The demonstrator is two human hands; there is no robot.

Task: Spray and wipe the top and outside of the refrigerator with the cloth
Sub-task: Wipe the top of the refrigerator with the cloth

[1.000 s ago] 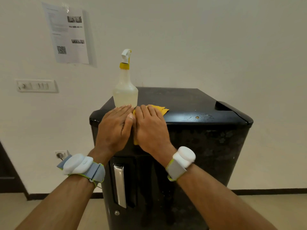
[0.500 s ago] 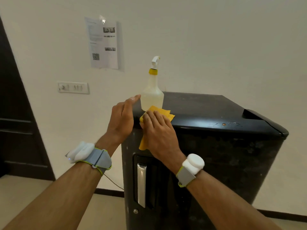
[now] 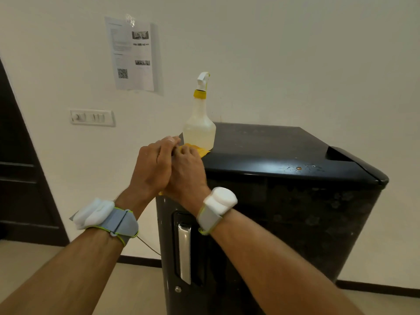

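**While both hands crowd the corner, little of the cloth [image 3: 201, 151] shows**

Where the refrigerator's [image 3: 291, 219] top meets its front at the left corner, just left of the frame's centre, the left hand [image 3: 151, 171] overlaps the right hand [image 3: 189, 178]. The yellow cloth lies under them. One tip pokes out beyond the fingers, right at the foot of the spray bottle [image 3: 200, 130], and a scrap shows below the palms on the front face. The right hand's fingers bend over the cloth, but the left hand covers part of them. I cannot tell whether either grip is pinching or only pressing.

The bottle stands upright at the top's left edge, just behind the hands. To its right the black top stretches open to the raised strip at the right edge, with droplets [image 3: 298, 168] near the front lip. Left of the refrigerator, wall and floor reach to a dark door [image 3: 20, 155], cut off at the frame's left edge. The refrigerator's lower part runs out at the bottom of the frame, and the right forearm hides part of its front beside the handle [image 3: 184, 253].
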